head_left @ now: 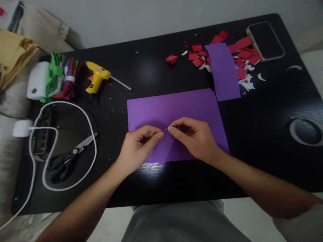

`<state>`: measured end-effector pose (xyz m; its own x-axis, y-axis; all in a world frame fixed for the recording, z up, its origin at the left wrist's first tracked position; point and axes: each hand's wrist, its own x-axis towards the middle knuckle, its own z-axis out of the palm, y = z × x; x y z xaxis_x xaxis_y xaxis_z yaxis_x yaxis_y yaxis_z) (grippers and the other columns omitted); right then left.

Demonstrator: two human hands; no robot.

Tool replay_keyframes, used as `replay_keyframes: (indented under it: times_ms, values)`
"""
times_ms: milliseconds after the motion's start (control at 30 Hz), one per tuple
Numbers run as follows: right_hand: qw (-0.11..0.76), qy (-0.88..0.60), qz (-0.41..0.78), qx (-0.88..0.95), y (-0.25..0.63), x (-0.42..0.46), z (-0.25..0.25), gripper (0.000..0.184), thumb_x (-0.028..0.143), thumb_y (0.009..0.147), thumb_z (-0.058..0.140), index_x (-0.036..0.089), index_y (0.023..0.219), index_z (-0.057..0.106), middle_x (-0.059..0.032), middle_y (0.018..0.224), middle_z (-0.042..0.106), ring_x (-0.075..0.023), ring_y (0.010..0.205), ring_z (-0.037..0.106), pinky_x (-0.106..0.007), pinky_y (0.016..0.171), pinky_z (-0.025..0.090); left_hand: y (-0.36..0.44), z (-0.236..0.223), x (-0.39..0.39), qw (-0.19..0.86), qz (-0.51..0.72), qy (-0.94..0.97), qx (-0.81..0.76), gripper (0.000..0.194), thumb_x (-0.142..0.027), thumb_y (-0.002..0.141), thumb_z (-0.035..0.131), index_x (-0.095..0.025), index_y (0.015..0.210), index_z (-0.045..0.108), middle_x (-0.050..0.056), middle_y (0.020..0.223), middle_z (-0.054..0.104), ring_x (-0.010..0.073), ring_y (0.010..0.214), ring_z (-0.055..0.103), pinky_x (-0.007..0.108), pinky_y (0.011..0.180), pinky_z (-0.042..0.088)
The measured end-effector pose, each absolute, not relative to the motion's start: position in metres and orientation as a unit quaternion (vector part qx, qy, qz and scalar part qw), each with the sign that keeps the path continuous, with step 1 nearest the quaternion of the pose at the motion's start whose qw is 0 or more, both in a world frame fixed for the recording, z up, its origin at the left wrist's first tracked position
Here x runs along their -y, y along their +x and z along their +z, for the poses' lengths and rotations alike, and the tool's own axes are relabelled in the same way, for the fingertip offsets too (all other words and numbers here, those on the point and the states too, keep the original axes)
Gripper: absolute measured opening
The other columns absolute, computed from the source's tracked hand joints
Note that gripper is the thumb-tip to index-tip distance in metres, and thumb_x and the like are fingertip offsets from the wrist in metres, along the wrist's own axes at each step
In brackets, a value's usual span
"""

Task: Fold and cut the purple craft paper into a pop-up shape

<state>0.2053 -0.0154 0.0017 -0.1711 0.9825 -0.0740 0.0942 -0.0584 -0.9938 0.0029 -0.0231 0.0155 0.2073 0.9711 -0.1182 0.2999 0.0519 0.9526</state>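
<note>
A narrow strip of purple paper (163,152) is pinched between my two hands, its lower end hanging toward the table's front. My left hand (140,144) grips its upper edge between thumb and forefinger. Close beside it, my right hand (193,136) pinches the same edge, with the fingertips of both hands almost meeting. Beneath them lies a larger purple sheet (156,109), partly covered by the hands. Fingers hide how the strip is folded or bent at the top.
Another purple piece (224,72) overlaps red paper pieces (196,55) and white scraps. A phone (266,40) and tape roll (306,131) are at right. Leftward are a yellow glue gun (97,77), scissors (73,154), a white cable (94,148) and bundled pipe cleaners (54,74).
</note>
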Motion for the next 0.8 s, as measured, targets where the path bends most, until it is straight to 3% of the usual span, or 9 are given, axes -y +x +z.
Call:
replay_keyframes:
  times_ms: [200,433,733,800]
  values:
    - [0.386,-0.47,0.589,0.531,0.2044,0.019,0.0022,0.015,0.036,0.088,0.083,0.021,0.089,0.08,-0.002,0.084,0.08,-0.0169,0.076,0.073,-0.029,0.071,0.061,0.0021,0.015,0.0224,0.487,0.351,0.61,-0.517,0.011,-0.029,0.092,0.075,-0.018,0.093,0.076,0.0,0.074,0.073,0.0112,0.065,0.065,0.021,0.062,0.053]
    - [0.401,-0.474,0.614,0.488,0.2038,0.0175,0.002,0.018,0.033,0.078,0.091,0.021,0.082,0.079,-0.0018,0.08,0.078,-0.0169,0.076,0.072,-0.03,0.072,0.06,0.0006,0.0143,0.0261,0.472,0.322,0.641,-0.512,0.011,-0.028,0.099,0.068,-0.019,0.093,0.071,-0.001,0.073,0.068,0.0091,0.059,0.057,0.02,0.054,0.045]
    - [0.398,-0.448,0.655,0.46,0.2036,0.016,0.0045,0.019,0.039,0.089,0.079,0.02,0.085,0.078,-0.001,0.081,0.073,-0.0149,0.075,0.068,-0.03,0.073,0.06,0.0023,0.0118,0.0255,0.453,0.336,0.638,-0.523,0.011,-0.026,0.098,0.068,-0.017,0.091,0.071,-0.002,0.07,0.065,0.0081,0.059,0.055,0.019,0.054,0.043]
    - [0.392,-0.443,0.67,0.448,0.2025,0.0163,0.0019,0.02,0.039,0.086,0.082,0.02,0.087,0.076,-0.0008,0.083,0.073,-0.0151,0.075,0.069,-0.03,0.073,0.061,0.0028,0.0113,0.0248,0.448,0.346,0.631,-0.531,0.011,-0.025,0.097,0.068,-0.017,0.089,0.071,-0.002,0.069,0.064,0.0078,0.058,0.055,0.018,0.054,0.043]
